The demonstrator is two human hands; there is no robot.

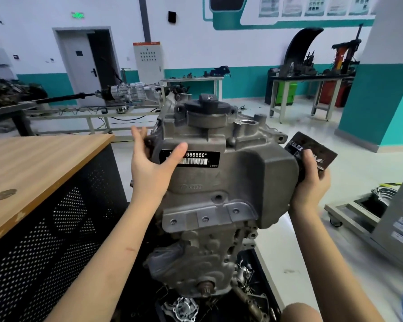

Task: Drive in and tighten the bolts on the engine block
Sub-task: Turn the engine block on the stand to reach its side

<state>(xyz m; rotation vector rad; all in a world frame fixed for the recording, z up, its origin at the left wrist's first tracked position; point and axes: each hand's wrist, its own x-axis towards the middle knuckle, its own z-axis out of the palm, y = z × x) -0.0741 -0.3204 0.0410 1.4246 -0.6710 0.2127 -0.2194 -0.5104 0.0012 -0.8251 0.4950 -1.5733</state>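
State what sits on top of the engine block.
A black round cap sits on top of the engine block. Whatever lies beneath the cap is covered.

Bright, even indoor light fills the room, no harsh shadows anywhere. A soft sheen sits on the pale floor (349, 159). Wide-angle bending curves the door frame (84, 66) and the teal pillar (382, 101) near the edges. Background benches look smeary, and the lower right corner blurs, while the white label (190, 159) reads sharp.
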